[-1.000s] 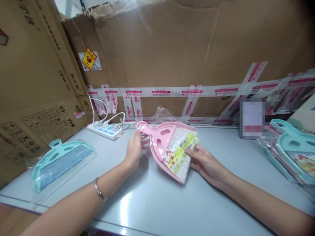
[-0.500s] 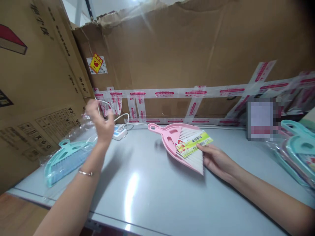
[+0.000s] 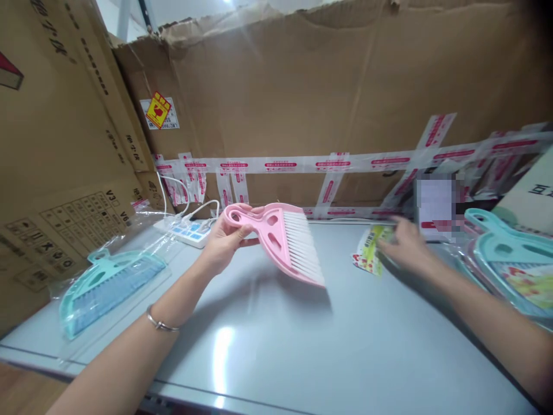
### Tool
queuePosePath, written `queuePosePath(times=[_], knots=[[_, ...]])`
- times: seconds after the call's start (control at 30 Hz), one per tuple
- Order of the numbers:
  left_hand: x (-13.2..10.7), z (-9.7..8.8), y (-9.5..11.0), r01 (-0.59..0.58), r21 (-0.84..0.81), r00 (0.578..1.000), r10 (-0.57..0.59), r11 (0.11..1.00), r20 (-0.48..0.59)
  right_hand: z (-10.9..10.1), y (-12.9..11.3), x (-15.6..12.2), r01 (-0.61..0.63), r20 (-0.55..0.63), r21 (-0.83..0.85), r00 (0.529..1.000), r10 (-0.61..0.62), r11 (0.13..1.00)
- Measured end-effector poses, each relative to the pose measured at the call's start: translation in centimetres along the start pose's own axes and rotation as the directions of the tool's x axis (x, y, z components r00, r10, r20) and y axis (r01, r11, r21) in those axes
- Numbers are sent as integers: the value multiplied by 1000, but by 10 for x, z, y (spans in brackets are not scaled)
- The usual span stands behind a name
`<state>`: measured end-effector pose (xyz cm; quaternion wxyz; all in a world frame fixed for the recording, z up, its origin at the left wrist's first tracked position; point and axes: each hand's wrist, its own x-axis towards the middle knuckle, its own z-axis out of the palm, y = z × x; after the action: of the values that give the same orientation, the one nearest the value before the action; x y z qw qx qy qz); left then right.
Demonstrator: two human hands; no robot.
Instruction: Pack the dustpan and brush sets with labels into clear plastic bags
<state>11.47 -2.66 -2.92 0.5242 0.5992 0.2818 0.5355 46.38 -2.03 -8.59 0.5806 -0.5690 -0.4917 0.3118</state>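
My left hand [image 3: 224, 245] is closed around the handle of a pink hand brush [image 3: 276, 235], raised and tilted above the table. Its white bristles point to the right, and a matching pink dustpan rim shows along its edge. Farther right is my right hand [image 3: 404, 248], smeared by motion, with thumb and fingers at the edge of a yellow-green printed card [image 3: 371, 251]. The card is apart from the brush and appears pinched in that hand.
A bagged turquoise brush and dustpan [image 3: 110, 282] lies at left; several more turquoise sets [image 3: 510, 248] are stacked at right. A power strip [image 3: 185, 230] with white cables sits behind my left hand. A large taped carton [image 3: 276, 104] walls off the table's back.
My left hand has come down from the cable area and taken the pink brush handle. My right hand has moved right with the card, away from the bristles.
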Motion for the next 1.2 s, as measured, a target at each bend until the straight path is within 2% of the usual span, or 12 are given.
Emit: queuePosePath(times=[0.1, 0.17, 0.23, 0.33, 0.5, 0.63, 0.73, 0.83, 0.93, 1.0, 1.07, 1.2], knots=[[-4, 9, 3, -82, 111, 996, 85, 990, -17, 9, -20, -11, 304, -206, -349, 898, -389, 886], [-11, 21, 6, -172, 186, 985, 169, 967, 33, 31, -39, -35, 529, -27, -420, 805, -592, 738], [-20, 33, 10, -266, 231, 963, 245, 936, 115, 56, -56, -64, 741, 266, -308, 669, -694, 596], [-29, 45, 14, -420, 253, 898, 358, 872, 257, 82, -69, -95, 840, 419, -233, 541, -729, 489], [-31, 45, 18, -692, 352, 718, 555, 630, 420, 78, -81, -104, 841, 361, -259, 540, -760, 475], [-24, 18, 26, -665, 606, 624, 771, 438, 127, 59, -86, -90, 788, 137, -372, 569, -811, 490], [-17, -5, 30, -658, 692, 505, 856, 296, 113, 56, -75, -75, 834, 228, -369, 509, -830, 410], [-12, -13, 32, -709, 660, 580, 738, 248, 345, 67, -55, -63, 905, 504, -265, 424, -753, 332], [-11, -14, 32, -675, 690, 700, 520, 260, 489, 79, -38, -60, 861, 695, -269, 484, -532, 431], [-11, -15, 32, -648, 704, 752, 386, 291, 534, 83, -31, -59, 785, 742, -308, 552, -381, 537], [-10, -18, 33, -610, 712, 792, 264, 347, 550, 83, -25, -56, 746, 766, -310, 564, -310, 589], [-9, -26, 31, -467, 786, 853, -27, 404, 521, 61, -23, -37, 792, 719, -320, 561, -411, 520]])
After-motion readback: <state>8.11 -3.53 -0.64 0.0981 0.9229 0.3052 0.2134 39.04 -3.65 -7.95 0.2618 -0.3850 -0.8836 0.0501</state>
